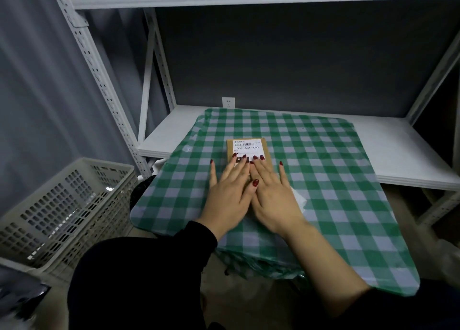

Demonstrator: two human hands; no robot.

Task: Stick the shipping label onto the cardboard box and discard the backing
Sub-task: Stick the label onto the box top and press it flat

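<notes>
A small brown cardboard box [268, 146] lies flat on the green-and-white checked cloth. A white shipping label [248, 147] with a barcode lies on its top face. My left hand [230, 187] and my right hand [272, 192] rest side by side, palms down and fingers spread, on the near half of the box and label. Both hands hold nothing. A white sheet [300, 197], possibly the backing, lies on the cloth just right of my right hand, partly hidden by it.
The checked cloth [336, 180] covers a small table in front of a white metal shelf [403, 152]. A grey perforated plastic basket [62, 212] stands on the floor at the left. A wall socket [228, 102] sits behind the shelf.
</notes>
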